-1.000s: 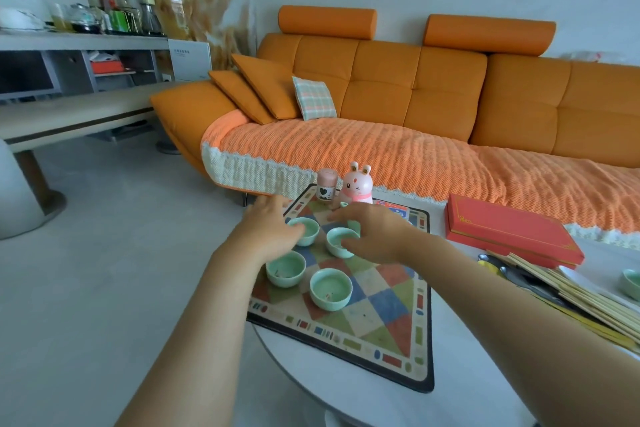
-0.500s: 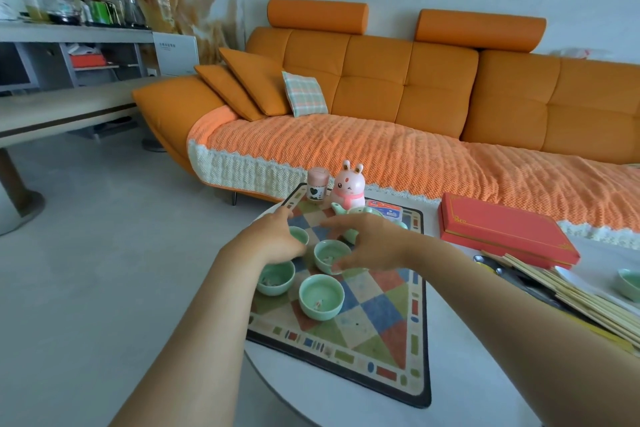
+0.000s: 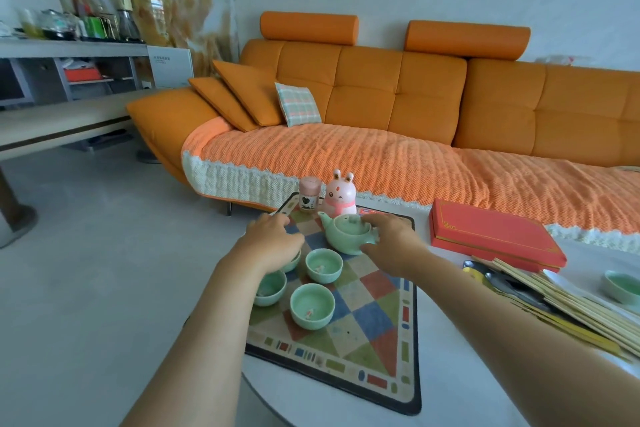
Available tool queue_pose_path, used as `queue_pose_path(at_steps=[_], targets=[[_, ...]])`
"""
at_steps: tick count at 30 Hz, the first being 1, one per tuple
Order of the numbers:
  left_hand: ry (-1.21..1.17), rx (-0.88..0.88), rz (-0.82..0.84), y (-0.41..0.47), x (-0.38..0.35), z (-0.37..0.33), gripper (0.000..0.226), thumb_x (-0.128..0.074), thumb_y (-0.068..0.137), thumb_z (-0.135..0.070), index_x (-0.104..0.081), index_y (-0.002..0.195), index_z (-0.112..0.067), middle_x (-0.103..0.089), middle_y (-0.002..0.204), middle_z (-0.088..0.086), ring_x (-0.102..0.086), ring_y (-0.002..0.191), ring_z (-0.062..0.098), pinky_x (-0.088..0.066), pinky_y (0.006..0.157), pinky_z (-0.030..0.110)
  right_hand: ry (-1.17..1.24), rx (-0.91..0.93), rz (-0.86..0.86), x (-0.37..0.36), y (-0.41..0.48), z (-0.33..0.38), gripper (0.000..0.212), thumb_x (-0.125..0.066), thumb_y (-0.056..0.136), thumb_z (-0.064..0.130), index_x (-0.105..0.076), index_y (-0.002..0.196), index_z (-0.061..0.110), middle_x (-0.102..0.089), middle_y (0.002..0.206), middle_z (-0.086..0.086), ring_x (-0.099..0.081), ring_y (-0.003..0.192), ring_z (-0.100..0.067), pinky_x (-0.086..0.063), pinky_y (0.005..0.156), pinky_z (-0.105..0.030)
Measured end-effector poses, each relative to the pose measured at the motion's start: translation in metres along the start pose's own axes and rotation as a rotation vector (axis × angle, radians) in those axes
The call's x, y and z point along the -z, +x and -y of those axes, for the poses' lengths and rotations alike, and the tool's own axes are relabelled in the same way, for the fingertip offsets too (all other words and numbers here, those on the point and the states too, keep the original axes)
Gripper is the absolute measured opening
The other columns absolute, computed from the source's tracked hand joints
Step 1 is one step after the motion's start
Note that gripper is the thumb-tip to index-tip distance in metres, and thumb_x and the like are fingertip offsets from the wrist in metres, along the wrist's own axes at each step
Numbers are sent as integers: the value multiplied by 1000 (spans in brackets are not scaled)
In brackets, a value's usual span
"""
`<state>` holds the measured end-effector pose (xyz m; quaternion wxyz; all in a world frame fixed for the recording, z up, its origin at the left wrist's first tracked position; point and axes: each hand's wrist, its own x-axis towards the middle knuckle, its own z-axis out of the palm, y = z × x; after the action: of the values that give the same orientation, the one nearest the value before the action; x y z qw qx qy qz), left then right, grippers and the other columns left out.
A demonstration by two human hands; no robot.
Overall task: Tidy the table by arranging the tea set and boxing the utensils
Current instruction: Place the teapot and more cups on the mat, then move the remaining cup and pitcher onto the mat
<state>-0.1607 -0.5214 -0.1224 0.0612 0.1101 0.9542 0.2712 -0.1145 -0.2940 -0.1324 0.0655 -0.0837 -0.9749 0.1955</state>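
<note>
On a checkered mat (image 3: 367, 326) stand a pale green teapot (image 3: 343, 236) and several matching green cups. My right hand (image 3: 393, 237) holds the teapot from its right side, with a finger along the lid and the thumb at the base. My left hand (image 3: 270, 239) grips a cup (image 3: 293, 262) from above, hiding most of it. Three more cups sit nearer me: one (image 3: 323, 265) in the middle, one (image 3: 311, 305) in front, one (image 3: 268, 288) at the left. A closed red box (image 3: 491, 234), a bundle of chopsticks (image 3: 571, 302) and spoons (image 3: 491, 276) lie to the right.
A pink bunny figurine (image 3: 341, 198) and a small pink jar (image 3: 308, 198) stand at the mat's far edge. Another green cup (image 3: 623, 284) sits at the far right of the round white table (image 3: 460, 378). An orange sofa (image 3: 415, 135) runs behind the table.
My right hand has moved off the middle cup and back onto the teapot, which now shows in full. My left hand stays on the far-left cup. The camera has tilted and moved closer.
</note>
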Motion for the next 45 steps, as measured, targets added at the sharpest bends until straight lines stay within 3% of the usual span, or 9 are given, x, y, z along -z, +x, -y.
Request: queue_pose_path(at_steps=[7,12,17,26,33,35,38,42,45], targets=[[-94,-97,-37,7,-7,2,50,-42,94,-36,-39,144,-29,-36,147,-2,-36,135,21,-36,106,41,113,70,68,-11,23,27,57,-73,86,29,-50,139,31,-53,138,1,-54,120,-20,-45,100,-34],[26,-195,-196,13,-2,9,45,-41,94,-30,-43,139,-29,-35,138,-6,-25,131,18,-33,102,38,108,116,84,-19,42,46,57,-76,83,32,-53,135,34,-60,129,4,-60,109,-16,-46,95,-29],[123,-242,-89,22,-6,9,50,-39,97,-34,-39,147,-26,-33,150,-7,-24,137,19,-27,110,39,68,225,93,-25,51,60,56,-75,85,27,-53,137,26,-60,129,1,-61,107,-18,-49,96,-36],[81,-273,-232,10,-2,-21,43,-47,94,-38,-50,135,-25,-45,137,0,-32,129,24,-34,100,40,105,255,-10,-4,26,43,42,-65,91,22,-58,132,28,-60,129,-4,-60,107,-24,-50,90,-36],[-147,-384,-144,-20,-42,-115,27,-49,95,-36,-59,120,-29,-50,119,-7,-52,107,15,-43,85,33,89,151,-40,53,-35,-39,40,-64,91,28,-60,131,23,-62,124,0,-59,99,-17,-47,88,-30],[-165,-423,-100,-30,-63,-150,27,-49,94,-35,-59,119,-30,-54,117,-10,-54,105,13,-45,89,35,96,85,-76,73,-57,-73,38,-63,91,27,-61,129,23,-65,119,2,-60,96,-14,-47,88,-28],[-164,-494,0,-41,-100,-205,29,-49,95,-36,-56,122,-31,-54,120,-9,-54,107,15,-46,94,39,101,-51,-131,99,-82,-132,35,-62,90,27,-63,125,26,-68,115,4,-63,104,-16,-48,89,-26],[-112,-588,127,-52,-150,-277,32,-47,95,-37,-52,127,-32,-55,119,-11,-56,96,14,-45,75,33,106,-241,-220,136,-108,-210,33,-59,93,26,-61,126,28,-63,118,6,-59,96,-14,-47,83,-28],[-81,-643,198,-52,-181,-322,35,-46,97,-32,-50,132,-28,-54,124,-7,-57,102,17,-46,74,31,3,-318,-252,153,-129,-264,37,-58,94,24,-57,130,28,-57,128,1,-58,108,-20,-48,92,-34]])
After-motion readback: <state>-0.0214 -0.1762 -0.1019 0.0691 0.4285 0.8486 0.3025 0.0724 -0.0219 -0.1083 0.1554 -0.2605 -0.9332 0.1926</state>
